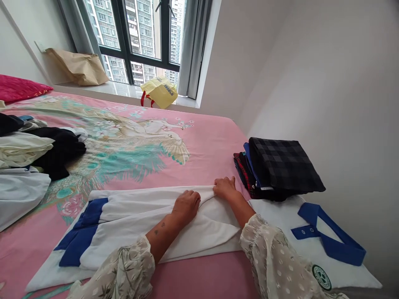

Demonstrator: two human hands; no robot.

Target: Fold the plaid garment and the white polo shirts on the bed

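Two hands work a fold into a white shirt (140,220) at the lower middle of the frame.
Head view: the left hand (186,204) is clenched on the shirt's folded edge. The right hand (225,187) lies fingers-down on the same edge, and I cannot tell whether it pinches. The fold looks about midway; the next move likely calls for drawing the cloth flat and square, clear of the blue collar (324,236) at lower right. A folded stack (280,170) at right middle crowds the shirt. A loose pile (31,153) sits at left on the pink bed (202,141), and two bags (160,91) are by the window.
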